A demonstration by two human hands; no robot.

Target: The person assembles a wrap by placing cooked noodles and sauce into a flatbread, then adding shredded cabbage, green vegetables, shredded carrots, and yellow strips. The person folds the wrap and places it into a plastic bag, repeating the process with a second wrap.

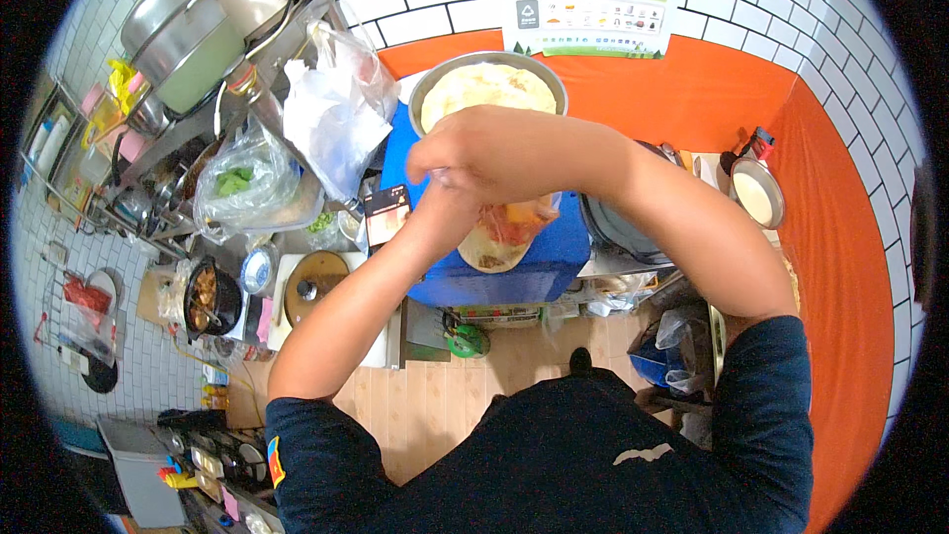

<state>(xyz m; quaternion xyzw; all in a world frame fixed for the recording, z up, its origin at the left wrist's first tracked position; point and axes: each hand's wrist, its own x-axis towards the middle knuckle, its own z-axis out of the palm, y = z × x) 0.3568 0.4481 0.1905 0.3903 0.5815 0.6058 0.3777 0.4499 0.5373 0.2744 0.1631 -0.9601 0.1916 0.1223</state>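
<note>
My left hand (pixel 451 209) and my right hand (pixel 493 152) meet over a blue work surface (pixel 560 259), fingers curled together. The right hand is blurred and crosses above the left. A clear plastic bag (pixel 545 211) with reddish food in it shows just below my wrists. Both hands appear to pinch its gathered top, though the fingers largely hide the grip. Under the bag, a pale round flatbread (pixel 493 258) with a browned patch is partly visible. Beyond my hands stands a round metal pan (pixel 561 91) holding more pale, browned flatbread (pixel 493 85).
Left of the work surface are plastic bags (pixel 256 178), a glass-lidded pot (pixel 315 285) and a dark pot of food (pixel 204 297). A large metal pot (pixel 178 37) sits higher up. To the right are a dark round pan (pixel 619 226) and a bowl of pale batter (pixel 756 194).
</note>
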